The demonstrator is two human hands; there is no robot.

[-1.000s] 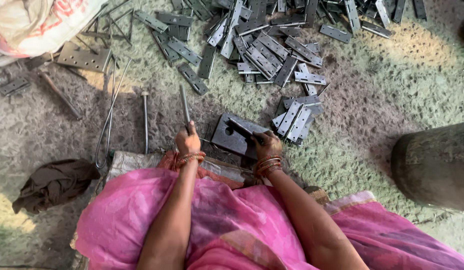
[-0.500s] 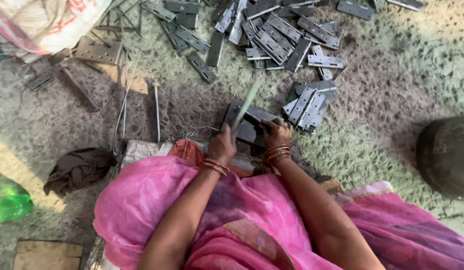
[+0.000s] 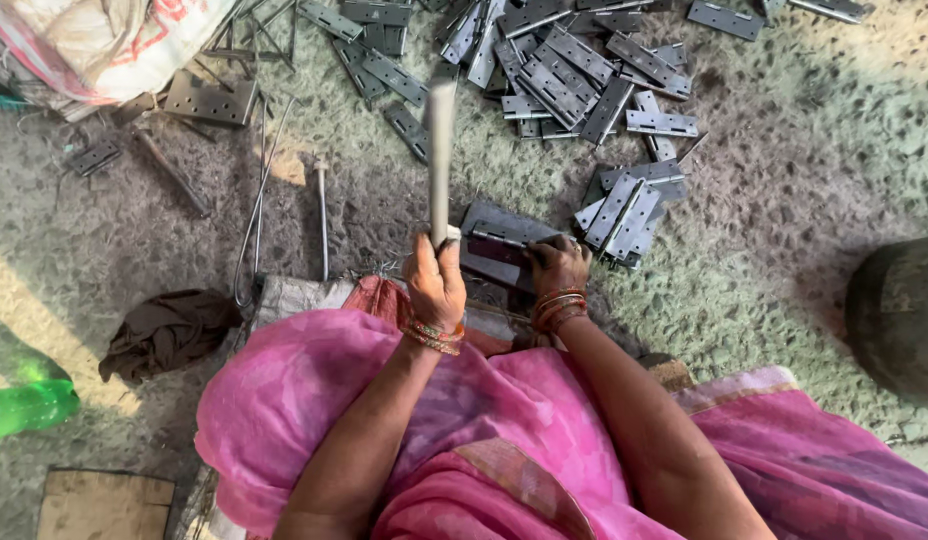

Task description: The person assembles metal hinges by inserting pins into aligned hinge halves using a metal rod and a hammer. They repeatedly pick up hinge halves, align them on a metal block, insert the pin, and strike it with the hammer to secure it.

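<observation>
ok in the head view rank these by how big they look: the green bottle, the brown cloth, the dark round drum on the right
1. Dark round drum, though the frame edge cuts it off.
2. Brown cloth.
3. Green bottle, also partly cut off at the edge, so its rank below the cloth is unsure.

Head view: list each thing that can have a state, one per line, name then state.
left hand: closed around the hammer handle, raised
hammer: lifted off the work, blurred
right hand: pressed on the hinge plate
hinge plate: flat on the ground, held down
hinge pile: loose, scattered in a heap
green bottle: lying on its side
dark cloth: crumpled on the ground
</observation>
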